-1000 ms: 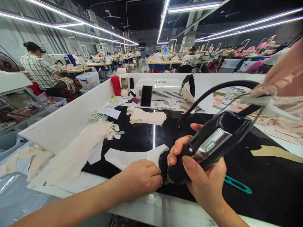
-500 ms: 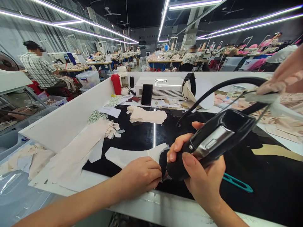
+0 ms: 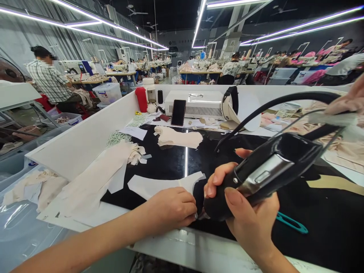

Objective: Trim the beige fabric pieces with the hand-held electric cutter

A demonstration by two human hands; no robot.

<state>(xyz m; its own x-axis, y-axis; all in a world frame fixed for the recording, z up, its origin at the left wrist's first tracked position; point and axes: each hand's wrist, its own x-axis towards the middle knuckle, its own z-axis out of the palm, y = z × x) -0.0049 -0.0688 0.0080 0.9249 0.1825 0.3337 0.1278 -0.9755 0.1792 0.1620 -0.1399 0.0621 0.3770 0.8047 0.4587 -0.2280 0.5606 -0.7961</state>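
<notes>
Black tabletop bears cloth, cable arching above; right hand clasps tool; left hand: hold unclear.

The black handheld tool is gripped in my right hand, a silver plate along its glossy side. It is tilted, its rear raised to the right and its tip down close beside my left hand. Just beyond that hand, the white curved piece lies flat on the black surface, its near edge partly hidden.
</notes>
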